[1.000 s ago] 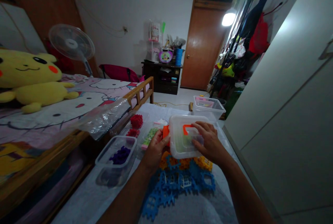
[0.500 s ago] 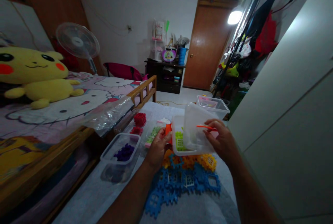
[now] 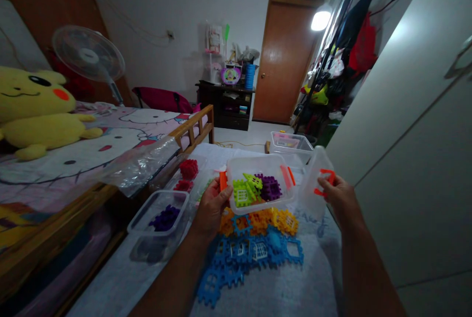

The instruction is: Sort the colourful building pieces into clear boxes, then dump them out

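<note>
Left grip (image 3: 210, 205) holds the box (image 3: 264, 208); right grip (image 3: 339, 198) pinches the lid (image 3: 315, 162). Best hold the box level, lest pieces (image 3: 243, 195) just right of left grip spill.

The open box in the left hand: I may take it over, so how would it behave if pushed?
The box may flex slightly, looking thin-walled. It could tip, since the left hand holds only one end. Green pieces and purple pieces might slide out, as the lid is off.
</note>
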`<control>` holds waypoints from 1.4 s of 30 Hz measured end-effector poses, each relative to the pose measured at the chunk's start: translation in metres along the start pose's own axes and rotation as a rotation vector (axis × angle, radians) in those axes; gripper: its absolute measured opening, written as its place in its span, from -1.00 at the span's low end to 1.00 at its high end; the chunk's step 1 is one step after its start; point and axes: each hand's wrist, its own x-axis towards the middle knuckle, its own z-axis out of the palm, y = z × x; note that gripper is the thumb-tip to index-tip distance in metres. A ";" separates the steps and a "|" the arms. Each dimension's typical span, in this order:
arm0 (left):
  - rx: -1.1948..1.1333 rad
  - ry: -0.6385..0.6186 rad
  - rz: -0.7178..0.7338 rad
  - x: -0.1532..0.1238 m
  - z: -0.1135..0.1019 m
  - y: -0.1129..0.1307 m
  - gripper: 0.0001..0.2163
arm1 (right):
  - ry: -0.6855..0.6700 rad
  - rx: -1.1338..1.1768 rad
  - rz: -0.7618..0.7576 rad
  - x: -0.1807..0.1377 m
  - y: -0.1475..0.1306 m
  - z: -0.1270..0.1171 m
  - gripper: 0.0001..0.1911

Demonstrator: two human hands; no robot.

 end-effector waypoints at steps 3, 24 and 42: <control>-0.025 -0.011 0.018 0.000 -0.001 -0.001 -0.52 | -0.129 -0.427 -0.089 0.003 0.019 0.010 -0.85; -0.047 0.005 0.079 0.003 -0.006 -0.004 -0.62 | -0.138 -0.592 -0.197 -0.001 0.061 0.049 -0.73; 0.536 -0.144 0.195 0.002 -0.021 0.008 -0.68 | -0.772 0.508 0.077 -0.028 -0.013 0.052 -0.47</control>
